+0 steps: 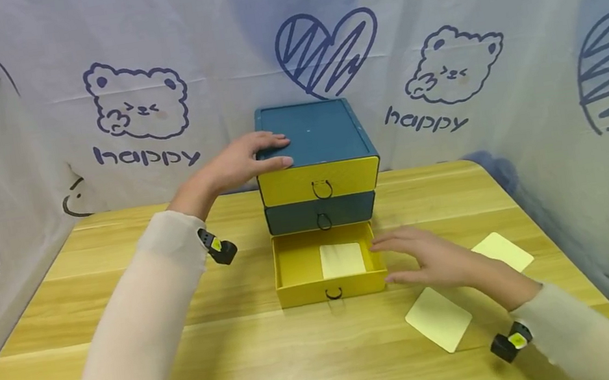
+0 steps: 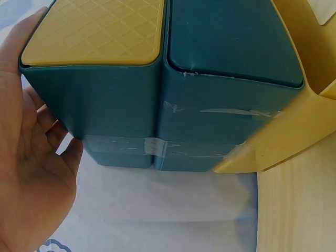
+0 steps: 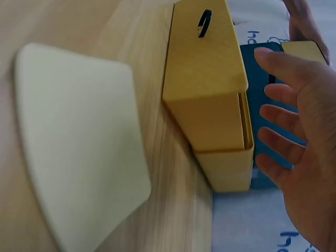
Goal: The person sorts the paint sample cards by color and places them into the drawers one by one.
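Note:
A three-tier drawer box (image 1: 310, 133), blue with yellow top and bottom drawers, stands at the back of the table. Its bottom drawer (image 1: 302, 294) is pulled out, and a pale yellow card (image 1: 342, 259) lies inside on the right. My left hand (image 1: 247, 159) rests on the left side of the box's top, fingers extended. Beside the drawer's right wall is my right hand (image 1: 427, 257), fingers spread and holding nothing; whether a fingertip touches the wall I cannot tell. Under and near the right arm, a pale card (image 1: 439, 319) and another card (image 1: 504, 252) lie on the table.
The wooden table (image 1: 272, 365) extends on both sides of the box and in front of it. A white printed cloth (image 1: 221, 25) hangs close behind the box and along both sides. The middle drawer (image 1: 297, 217) and top drawer (image 1: 286, 186) are closed, each with a black ring pull.

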